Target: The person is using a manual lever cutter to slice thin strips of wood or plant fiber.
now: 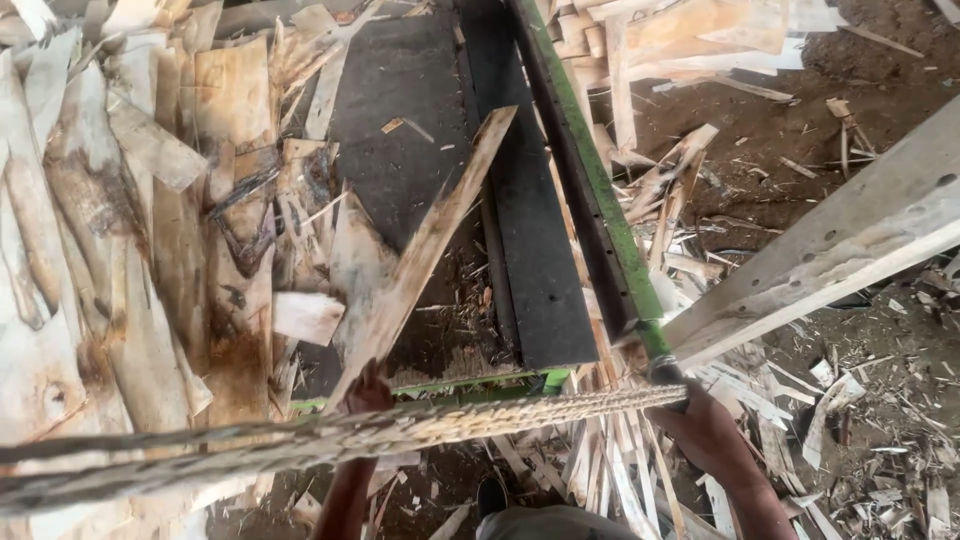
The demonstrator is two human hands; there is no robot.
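The long strip (425,250) of thin wood lies slanted over the dark belt (400,120), its upper end near the black plate (530,230) and its lower end at the left hand (368,392), whose fingers are hidden behind a thick twisted rope (400,432) that crosses the view; whether this grip is closed on the strip I cannot tell. The rope runs blurred off the left edge and ends on the right at the right hand (705,428), which closes around its end just below the green rail (590,180). The right hand's fingers are mostly out of sight under the rope and rail. Torn sheets of veneer (150,250) cover the tabletop to the left of the belt, some overlapping its edge. A pale perforated beam (840,245) juts in from the right, cut off by the frame. Scraps (620,470) litter the dirt floor (800,110). Both forearms reach up from the bottom edge, the left straight, the right angled inward.
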